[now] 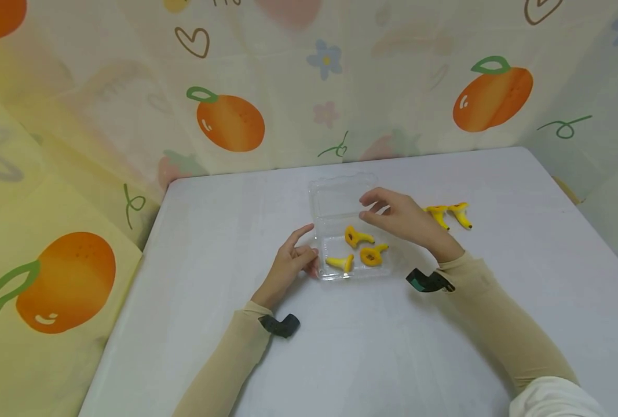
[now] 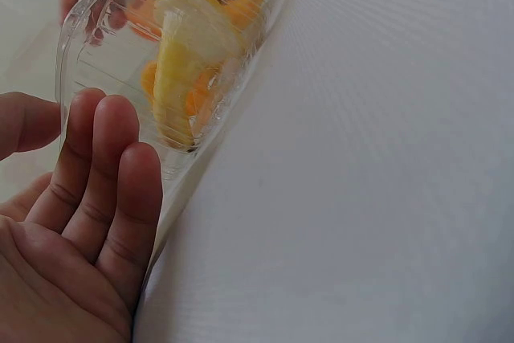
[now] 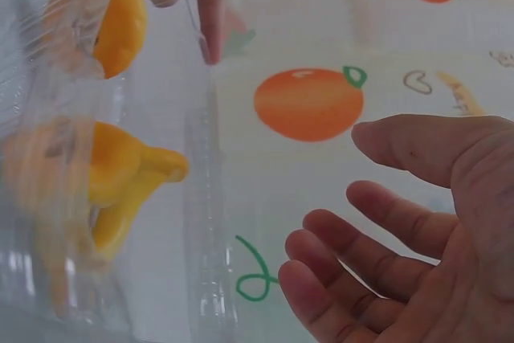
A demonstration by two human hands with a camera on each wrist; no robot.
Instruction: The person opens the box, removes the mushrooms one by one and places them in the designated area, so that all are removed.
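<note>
A clear plastic clamshell box point(image 1: 321, 229) stands with its lid raised toward the back. Inside lie three yellow-orange toy mushrooms point(image 1: 372, 255), trumpet-shaped with flared caps; one mushroom point(image 2: 181, 78) shows through the wall in the left wrist view. My left hand point(image 1: 293, 260) holds the box's left side, thumb at the rim and fingertips against the outer wall, index finger stretched along the edge. Above the box's right side hovers my right hand point(image 1: 402, 217), fingers loosely bent and apart; the right wrist view shows nothing between its thumb and fingers.
Right of the box more yellow mushrooms point(image 1: 461, 215) lie on the white table point(image 1: 209, 231), some partly behind my right hand. A curtain printed with oranges point(image 1: 230, 123) hangs behind the table's back edge. Dark wrist straps point(image 1: 280, 325) sit over both beige sleeves.
</note>
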